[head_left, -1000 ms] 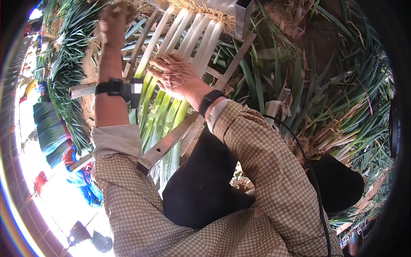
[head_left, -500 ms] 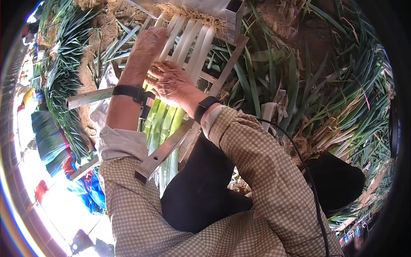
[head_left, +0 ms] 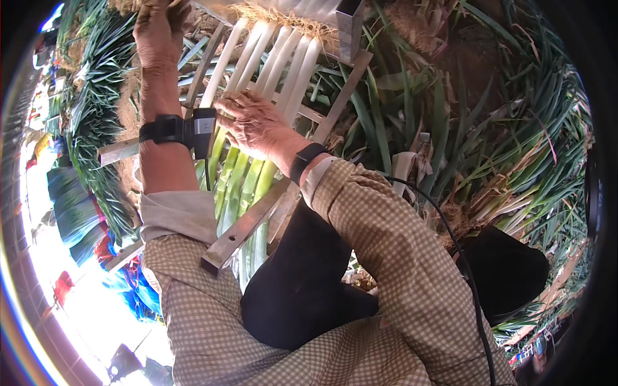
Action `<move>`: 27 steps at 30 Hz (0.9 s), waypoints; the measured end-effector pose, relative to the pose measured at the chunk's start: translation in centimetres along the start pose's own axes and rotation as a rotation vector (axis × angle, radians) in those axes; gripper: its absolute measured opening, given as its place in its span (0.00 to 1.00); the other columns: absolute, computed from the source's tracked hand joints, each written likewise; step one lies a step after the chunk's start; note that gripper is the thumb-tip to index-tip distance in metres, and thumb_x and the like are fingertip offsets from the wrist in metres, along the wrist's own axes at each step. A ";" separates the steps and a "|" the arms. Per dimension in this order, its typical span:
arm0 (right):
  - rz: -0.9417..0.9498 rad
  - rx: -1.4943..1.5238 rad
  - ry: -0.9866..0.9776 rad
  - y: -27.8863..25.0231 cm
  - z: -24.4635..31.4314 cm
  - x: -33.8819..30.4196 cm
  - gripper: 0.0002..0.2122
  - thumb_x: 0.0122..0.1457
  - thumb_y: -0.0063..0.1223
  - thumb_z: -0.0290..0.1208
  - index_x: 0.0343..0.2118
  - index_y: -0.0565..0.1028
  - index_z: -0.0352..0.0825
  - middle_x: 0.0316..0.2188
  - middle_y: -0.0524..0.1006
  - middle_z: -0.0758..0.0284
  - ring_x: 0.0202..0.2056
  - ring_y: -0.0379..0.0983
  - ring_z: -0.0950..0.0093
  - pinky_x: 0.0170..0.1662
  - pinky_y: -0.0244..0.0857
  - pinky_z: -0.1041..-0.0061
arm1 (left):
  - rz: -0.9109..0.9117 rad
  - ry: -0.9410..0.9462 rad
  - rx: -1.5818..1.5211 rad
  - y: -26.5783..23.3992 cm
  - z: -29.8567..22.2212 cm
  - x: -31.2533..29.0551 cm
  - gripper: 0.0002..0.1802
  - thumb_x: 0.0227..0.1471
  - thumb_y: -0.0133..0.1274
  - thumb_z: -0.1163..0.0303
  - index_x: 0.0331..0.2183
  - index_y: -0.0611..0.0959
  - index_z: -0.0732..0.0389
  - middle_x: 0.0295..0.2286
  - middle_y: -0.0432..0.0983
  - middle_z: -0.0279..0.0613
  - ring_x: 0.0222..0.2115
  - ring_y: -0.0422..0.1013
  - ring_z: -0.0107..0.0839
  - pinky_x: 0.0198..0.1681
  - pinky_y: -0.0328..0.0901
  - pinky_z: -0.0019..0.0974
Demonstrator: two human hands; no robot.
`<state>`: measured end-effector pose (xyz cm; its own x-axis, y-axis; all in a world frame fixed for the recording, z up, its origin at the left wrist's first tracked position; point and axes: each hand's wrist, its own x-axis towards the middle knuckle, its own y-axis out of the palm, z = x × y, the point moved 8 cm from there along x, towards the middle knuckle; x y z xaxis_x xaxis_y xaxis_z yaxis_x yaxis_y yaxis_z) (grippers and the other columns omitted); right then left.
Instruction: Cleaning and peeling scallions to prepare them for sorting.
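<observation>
A row of several long green onions [head_left: 278,65] lies side by side on a metal frame [head_left: 235,237], white stalks with roots at the far end and green leaves toward me. Across the middle of the row rests my right hand [head_left: 254,123], palm down with its fingers stretched out over the stalks. My left hand [head_left: 161,29] is off to the far left, beyond the row, beside brown roots at the picture's upper edge. Its fingertips are partly hidden there, so I cannot make out whether they hold anything.
An upright metal plate [head_left: 293,8] with a square post [head_left: 349,29] stands at the roots' end. Heaps of green onions lie on the left [head_left: 103,116] and the right [head_left: 515,161]. A black cable [head_left: 444,222] runs along my right sleeve.
My left hand has left the row and reached up and left to the far edge. The onions' white stalks are uncovered there. My right hand has stayed nearly in place.
</observation>
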<state>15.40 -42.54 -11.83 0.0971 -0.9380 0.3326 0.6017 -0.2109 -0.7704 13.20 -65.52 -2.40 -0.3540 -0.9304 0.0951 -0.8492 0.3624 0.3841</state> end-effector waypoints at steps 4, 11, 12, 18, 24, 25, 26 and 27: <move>-0.062 -0.003 -0.029 -0.8 1.8 0.5 0.21 0.56 0.50 0.41 0.53 0.71 0.45 0.59 0.64 0.71 0.61 0.55 0.72 0.63 0.46 0.66 | 0.223 -0.029 1.112 -5.2 1.7 -3.0 0.17 0.51 0.59 0.56 0.39 0.83 0.56 0.33 0.81 0.39 0.29 0.77 0.27 0.31 0.71 0.27; 0.011 -0.102 -0.009 -0.5 0.6 0.0 0.21 0.58 0.48 0.42 0.55 0.69 0.46 0.59 0.64 0.71 0.62 0.54 0.72 0.63 0.44 0.68 | 0.611 0.417 1.734 1.7 8.9 -8.9 0.12 0.53 0.55 0.65 0.39 0.81 0.61 0.32 0.79 0.51 0.31 0.76 0.45 0.32 0.70 0.42; 0.036 -0.093 -0.008 -0.6 0.6 0.1 0.21 0.57 0.48 0.42 0.55 0.70 0.46 0.59 0.63 0.71 0.62 0.54 0.72 0.63 0.44 0.68 | 0.608 0.424 1.733 1.9 8.8 -8.5 0.12 0.53 0.55 0.65 0.39 0.81 0.61 0.32 0.79 0.51 0.31 0.76 0.45 0.32 0.70 0.42; 0.092 -0.099 -0.002 -0.4 0.5 0.2 0.23 0.55 0.50 0.43 0.55 0.69 0.46 0.60 0.63 0.69 0.63 0.52 0.71 0.64 0.41 0.68 | 0.678 0.348 1.910 3.1 10.0 -7.5 0.07 0.51 0.52 0.67 0.31 0.79 0.60 0.28 0.76 0.50 0.30 0.73 0.52 0.32 0.68 0.46; 0.097 -0.052 0.010 -1.1 -0.5 -0.2 0.21 0.54 0.51 0.43 0.52 0.73 0.45 0.60 0.62 0.70 0.62 0.53 0.72 0.64 0.41 0.68 | 0.277 -0.092 1.027 2.7 6.7 -4.4 0.07 0.54 0.49 0.69 0.35 0.79 0.59 0.28 0.78 0.38 0.30 0.76 0.34 0.33 0.69 0.37; 0.153 -0.004 -0.035 -1.0 1.9 0.5 0.20 0.55 0.50 0.43 0.50 0.74 0.45 0.60 0.62 0.70 0.62 0.53 0.73 0.64 0.42 0.68 | 0.336 0.110 0.838 -0.3 2.0 -2.7 0.07 0.55 0.48 0.71 0.36 0.80 0.58 0.30 0.78 0.37 0.31 0.75 0.30 0.34 0.69 0.35; 0.144 0.013 -0.073 -1.1 3.7 1.0 0.20 0.55 0.50 0.43 0.50 0.74 0.45 0.60 0.62 0.70 0.62 0.53 0.73 0.64 0.42 0.68 | 0.411 0.311 0.638 -2.7 -2.5 -1.4 0.08 0.56 0.48 0.74 0.38 0.80 0.58 0.33 0.78 0.35 0.32 0.74 0.25 0.35 0.69 0.32; 0.094 -0.021 -0.021 -0.7 1.4 0.4 0.19 0.56 0.49 0.42 0.50 0.74 0.45 0.60 0.62 0.70 0.62 0.54 0.73 0.64 0.42 0.67 | 0.267 0.168 0.364 -0.8 -0.8 -1.5 0.10 0.55 0.47 0.77 0.38 0.80 0.58 0.35 0.78 0.35 0.34 0.74 0.26 0.36 0.69 0.32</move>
<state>16.13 -42.42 -10.39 0.1691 -0.9481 0.2692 0.5721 -0.1280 -0.8101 14.72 -64.50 -2.17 -0.5351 -0.7875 0.3056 -0.8301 0.5573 -0.0175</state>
